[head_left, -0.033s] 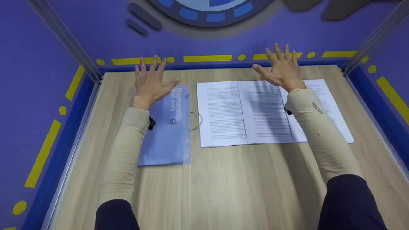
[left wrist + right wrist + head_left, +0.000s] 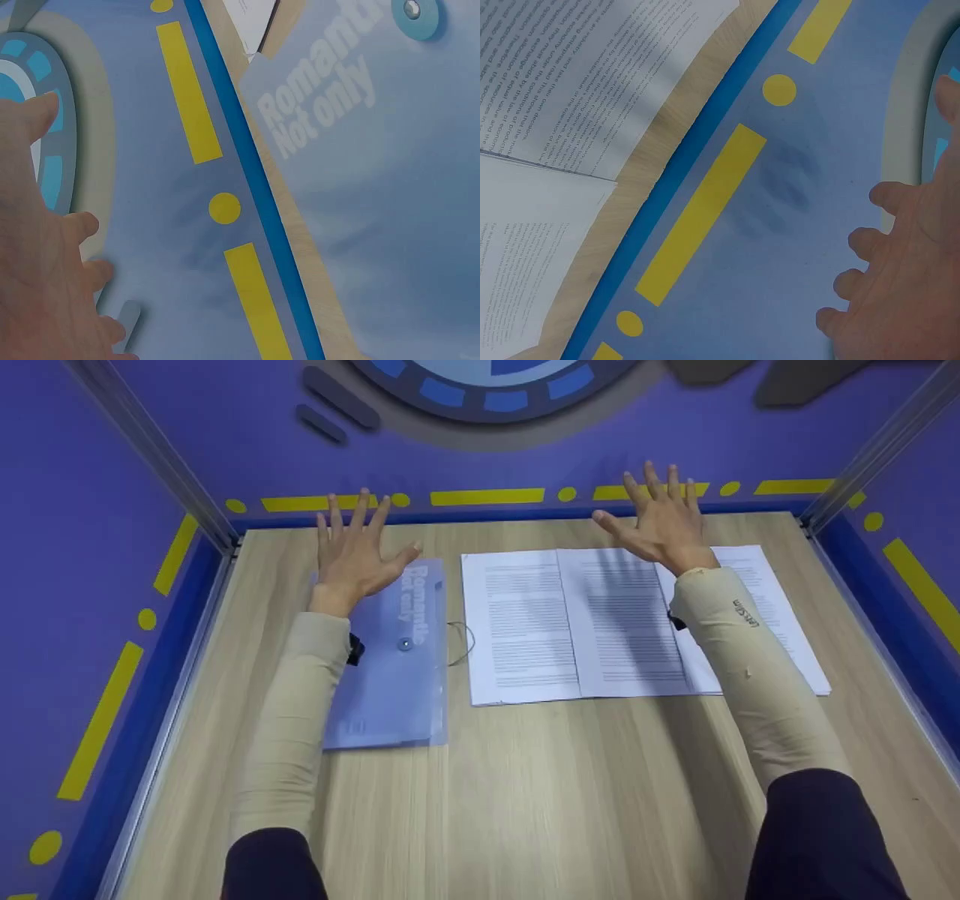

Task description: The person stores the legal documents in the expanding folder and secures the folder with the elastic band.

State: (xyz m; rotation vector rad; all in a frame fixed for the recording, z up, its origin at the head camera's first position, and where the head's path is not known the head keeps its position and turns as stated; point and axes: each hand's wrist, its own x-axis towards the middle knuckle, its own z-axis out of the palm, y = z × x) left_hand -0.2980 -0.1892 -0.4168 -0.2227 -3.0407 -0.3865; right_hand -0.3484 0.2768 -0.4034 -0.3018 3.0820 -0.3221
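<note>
My left hand (image 2: 352, 559) is held up over the top of a translucent blue document folder (image 2: 390, 682), fingers spread and holding nothing. The folder lies flat, with a round button, white lettering and a loop of string (image 2: 470, 639) at its right edge. My right hand (image 2: 664, 532) hovers with spread fingers above the far edge of printed paper sheets (image 2: 525, 622), also holding nothing. The sheets lie side by side, and my right forearm covers part of them. In the left wrist view the folder (image 2: 390, 187) shows its lettering and button.
The wooden table (image 2: 525, 795) is bounded by a blue back wall (image 2: 480, 465) with yellow markings, plus side walls left (image 2: 75, 547) and right (image 2: 922, 525). Metal posts stand at the back corners. The paper stack reaches towards the table's right side.
</note>
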